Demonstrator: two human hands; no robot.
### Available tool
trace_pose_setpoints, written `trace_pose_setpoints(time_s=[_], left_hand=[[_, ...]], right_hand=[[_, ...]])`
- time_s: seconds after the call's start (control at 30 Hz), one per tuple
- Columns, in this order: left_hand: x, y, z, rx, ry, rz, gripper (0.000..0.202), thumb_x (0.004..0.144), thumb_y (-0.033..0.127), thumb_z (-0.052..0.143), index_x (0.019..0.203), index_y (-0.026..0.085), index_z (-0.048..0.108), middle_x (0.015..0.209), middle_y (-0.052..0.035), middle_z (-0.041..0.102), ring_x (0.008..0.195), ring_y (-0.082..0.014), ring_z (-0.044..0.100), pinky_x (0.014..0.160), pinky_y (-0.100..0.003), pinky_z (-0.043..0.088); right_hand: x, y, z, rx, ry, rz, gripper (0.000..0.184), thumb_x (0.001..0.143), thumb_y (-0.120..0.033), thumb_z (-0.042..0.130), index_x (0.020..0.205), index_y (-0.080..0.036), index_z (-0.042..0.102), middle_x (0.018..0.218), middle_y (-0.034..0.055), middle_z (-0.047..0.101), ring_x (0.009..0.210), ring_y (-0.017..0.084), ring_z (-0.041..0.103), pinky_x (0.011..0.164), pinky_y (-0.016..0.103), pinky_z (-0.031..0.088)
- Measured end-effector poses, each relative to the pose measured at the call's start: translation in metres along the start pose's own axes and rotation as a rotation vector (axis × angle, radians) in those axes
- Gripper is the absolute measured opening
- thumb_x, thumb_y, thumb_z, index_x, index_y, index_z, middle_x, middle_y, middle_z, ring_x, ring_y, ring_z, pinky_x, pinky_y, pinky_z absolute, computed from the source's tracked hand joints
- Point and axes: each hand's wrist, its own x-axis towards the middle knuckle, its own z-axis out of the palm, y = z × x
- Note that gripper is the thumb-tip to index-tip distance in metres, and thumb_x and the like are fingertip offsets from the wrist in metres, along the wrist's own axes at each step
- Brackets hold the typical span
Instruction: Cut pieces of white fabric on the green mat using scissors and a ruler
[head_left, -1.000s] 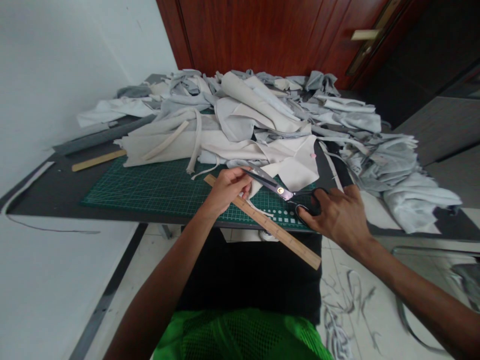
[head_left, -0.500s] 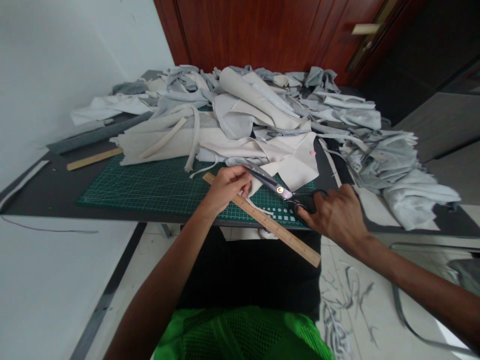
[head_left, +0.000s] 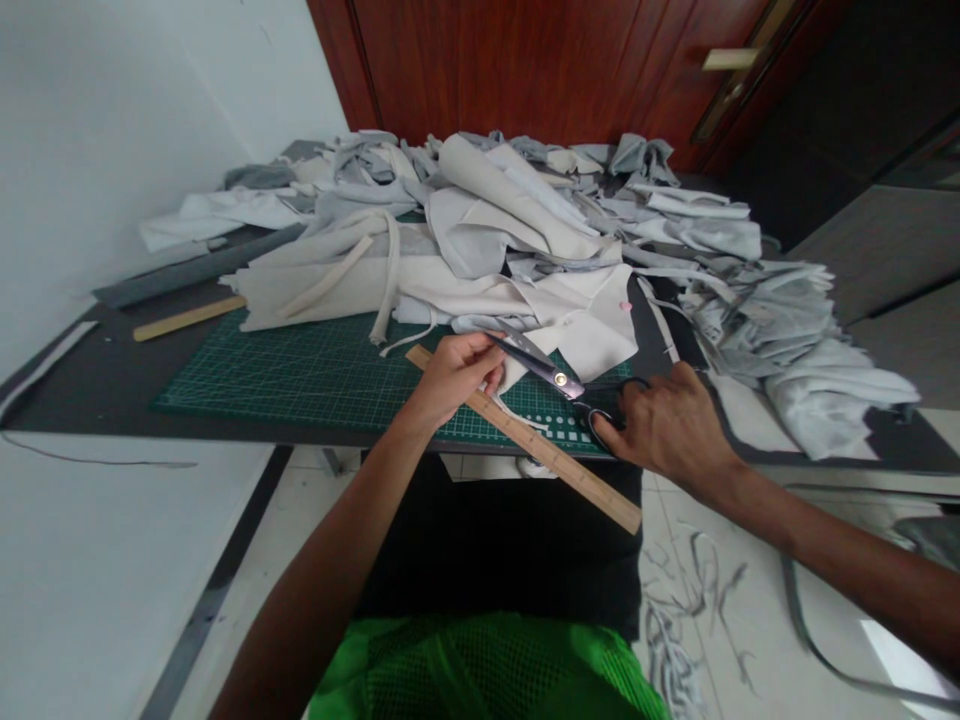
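My right hand is closed around the dark handles of a pair of scissors, whose blades point left and slightly away from me. My left hand is closed in a pinch at the blade tips, on the edge of a piece of off-white cloth. Part of that cloth is hidden by the fingers and the blades. Beneath my left hand a wooden ruler lies slantwise, its near end sticking out past the table edge. A thin cloth strip hangs below the fingers over the green cutting mat.
Grey and off-white cloth pieces are heaped along the back of the dark table and its right side. A second wooden stick lies at left. Cloth strips lie on the floor at right. A wooden door stands behind.
My right hand has shifted very slightly with the scissors' handles. My left hand, the cloth and the ruler look almost unchanged.
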Motion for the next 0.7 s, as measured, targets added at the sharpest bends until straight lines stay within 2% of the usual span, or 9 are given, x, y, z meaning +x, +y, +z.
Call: trace_pose_setpoints(time_s=[0.23, 0.7], left_hand=[[-0.0005, 0.0024, -0.0007, 0.065, 0.002, 0.012, 0.034, 0.086, 0.048, 0.076, 0.083, 0.015, 0.066, 0.054, 0.0042, 0.054, 0.044, -0.0061, 0.045, 0.045, -0.019, 0.036], [0.0001, 0.0018, -0.0026, 0.143, -0.018, 0.05, 0.037, 0.089, 0.047, 0.073, 0.073, 0.016, 0.059, 0.053, 0.0036, 0.053, 0.044, -0.0057, 0.046, 0.045, -0.019, 0.034]], right_hand=[[0.0014, -0.0038, 0.0005, -0.026, -0.041, -0.034, 0.054, 0.1, -0.053, 0.042, 0.066, -0.017, 0.065, 0.061, 0.0118, 0.07, 0.059, 0.024, 0.059, 0.084, 0.042, 0.032], [-0.0009, -0.0062, -0.0017, 0.013, -0.067, -0.018, 0.053, 0.1, -0.049, 0.045, 0.062, -0.017, 0.065, 0.058, 0.011, 0.069, 0.055, 0.023, 0.057, 0.082, 0.042, 0.031]])
